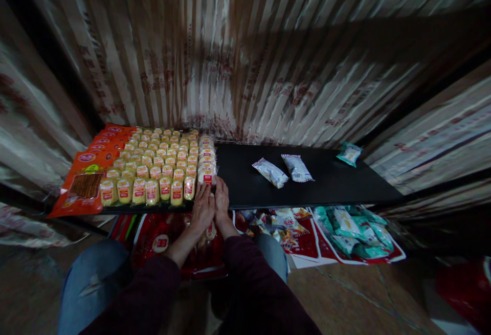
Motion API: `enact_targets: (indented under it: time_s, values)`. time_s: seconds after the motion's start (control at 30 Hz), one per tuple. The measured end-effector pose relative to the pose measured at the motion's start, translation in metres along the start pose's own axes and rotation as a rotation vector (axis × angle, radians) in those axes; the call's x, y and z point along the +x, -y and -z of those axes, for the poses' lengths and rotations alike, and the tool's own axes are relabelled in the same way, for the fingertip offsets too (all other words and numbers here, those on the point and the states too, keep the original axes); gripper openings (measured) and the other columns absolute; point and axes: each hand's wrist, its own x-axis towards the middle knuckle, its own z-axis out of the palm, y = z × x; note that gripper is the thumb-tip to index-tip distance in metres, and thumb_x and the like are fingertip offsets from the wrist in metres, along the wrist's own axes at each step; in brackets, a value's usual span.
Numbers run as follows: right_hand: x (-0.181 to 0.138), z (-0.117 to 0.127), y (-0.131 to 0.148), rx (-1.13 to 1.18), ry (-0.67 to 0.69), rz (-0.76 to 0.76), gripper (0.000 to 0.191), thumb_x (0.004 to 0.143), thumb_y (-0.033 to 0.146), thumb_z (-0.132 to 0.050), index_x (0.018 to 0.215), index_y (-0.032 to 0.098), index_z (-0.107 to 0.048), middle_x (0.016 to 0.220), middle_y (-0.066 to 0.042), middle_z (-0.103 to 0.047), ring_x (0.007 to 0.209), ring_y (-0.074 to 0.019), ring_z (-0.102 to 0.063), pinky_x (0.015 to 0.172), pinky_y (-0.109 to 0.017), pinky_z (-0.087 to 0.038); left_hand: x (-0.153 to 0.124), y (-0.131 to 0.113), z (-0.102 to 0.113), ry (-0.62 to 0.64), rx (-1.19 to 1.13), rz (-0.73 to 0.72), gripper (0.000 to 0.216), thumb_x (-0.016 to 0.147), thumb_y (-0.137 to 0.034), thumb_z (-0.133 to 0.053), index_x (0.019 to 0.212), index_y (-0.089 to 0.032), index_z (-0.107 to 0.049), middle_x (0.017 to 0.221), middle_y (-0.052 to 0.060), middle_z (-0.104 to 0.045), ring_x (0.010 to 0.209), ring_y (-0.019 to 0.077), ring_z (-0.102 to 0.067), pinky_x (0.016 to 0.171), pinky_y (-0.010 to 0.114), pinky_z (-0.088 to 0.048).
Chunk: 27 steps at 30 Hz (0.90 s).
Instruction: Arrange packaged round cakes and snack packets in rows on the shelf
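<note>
My left hand [203, 209] and my right hand [221, 199] meet at the shelf's front edge, at the near end of a row of white wrapped cakes [207, 158]. The fingers of my left hand are closed against the front of the nearest wrapped cake [207, 178]. My right hand presses along that cake's right side, partly hiding it. To the left stand several rows of yellow wrapped cakes [152, 191] with red labels, packed closely. Orange snack bags [87, 171] overlap at the far left end of the black shelf [245, 192].
Two white packets [297, 168] lie mid-shelf, and a green packet [349, 154] sits at its right end. Below are a red basket [148, 245] between my knees, another basket [312, 243] of mixed packets, and a basket of green packets [355, 232]. Printed sheeting [245, 69] hangs behind.
</note>
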Motion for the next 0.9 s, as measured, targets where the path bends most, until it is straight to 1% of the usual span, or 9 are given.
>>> enact_targets:
  time_s: [0.2,0.33,0.47,0.53,0.63,0.77,0.9]
  values:
    - [0.000,0.003,0.003,-0.018,0.025,-0.010,0.055,0.079,0.013,-0.039,0.133,0.019,-0.048,0.130,-0.011,-0.053,0.120,-0.0210,-0.047,0.101,-0.038,-0.040,0.002,0.007,-0.002,-0.011,0.003,-0.012,0.046,0.089,-0.030,-0.036,0.125,-0.010,-0.057,0.138,0.014,-0.051,0.141,0.0232,-0.025,0.118,0.043,-0.018]
    - [0.000,0.006,0.006,-0.066,0.060,0.011,0.057,0.078,0.012,-0.041,0.135,0.015,-0.045,0.132,-0.013,-0.052,0.122,-0.0210,-0.045,0.101,-0.036,-0.041,0.002,0.010,-0.003,0.017,0.069,-0.025,0.049,0.090,-0.029,-0.032,0.128,-0.006,-0.054,0.141,0.016,-0.047,0.142,0.0233,-0.023,0.118,0.044,-0.019]
    - [0.000,0.009,0.009,-0.123,0.093,-0.002,0.057,0.080,0.010,-0.038,0.137,0.016,-0.043,0.134,-0.012,-0.051,0.123,-0.0187,-0.044,0.102,-0.033,-0.040,0.001,0.010,-0.002,0.038,0.134,-0.032,0.050,0.092,-0.029,-0.029,0.130,-0.006,-0.051,0.143,0.014,-0.044,0.143,0.0226,-0.020,0.118,0.044,-0.019]
    - [0.000,0.008,0.010,-0.120,0.093,-0.017,0.056,0.081,0.011,-0.037,0.137,0.016,-0.043,0.135,-0.011,-0.050,0.124,-0.0185,-0.044,0.103,-0.033,-0.040,0.000,0.010,-0.001,0.046,0.159,-0.039,0.051,0.093,-0.030,-0.027,0.131,-0.004,-0.050,0.143,0.015,-0.044,0.143,0.0228,-0.019,0.118,0.043,-0.019]
    - [-0.001,0.005,0.009,-0.098,0.074,-0.040,0.054,0.082,0.012,-0.036,0.135,0.014,-0.044,0.135,-0.013,-0.049,0.125,-0.0200,-0.042,0.104,-0.036,-0.039,-0.002,0.012,0.000,0.044,0.166,-0.057,0.052,0.093,-0.031,-0.027,0.129,-0.003,-0.052,0.144,0.016,-0.043,0.142,0.0236,-0.021,0.118,0.043,-0.020]
    - [-0.002,0.002,0.005,-0.034,0.021,-0.043,0.053,0.084,0.013,-0.033,0.136,0.016,-0.043,0.137,-0.013,-0.046,0.129,-0.0198,-0.039,0.106,-0.039,-0.036,-0.003,0.013,0.000,0.017,0.149,-0.089,0.048,0.093,-0.030,-0.029,0.127,-0.008,-0.054,0.144,0.015,-0.044,0.142,0.0242,-0.024,0.117,0.046,-0.022]
    - [-0.015,0.011,0.010,0.025,-0.044,-0.001,0.051,0.085,0.015,-0.033,0.135,0.018,-0.044,0.138,-0.012,-0.045,0.129,-0.0196,-0.038,0.107,-0.041,-0.035,-0.012,0.007,0.006,-0.001,0.111,-0.171,0.044,0.093,-0.029,-0.031,0.125,-0.011,-0.056,0.140,0.014,-0.049,0.140,0.0225,-0.027,0.115,0.045,-0.026]
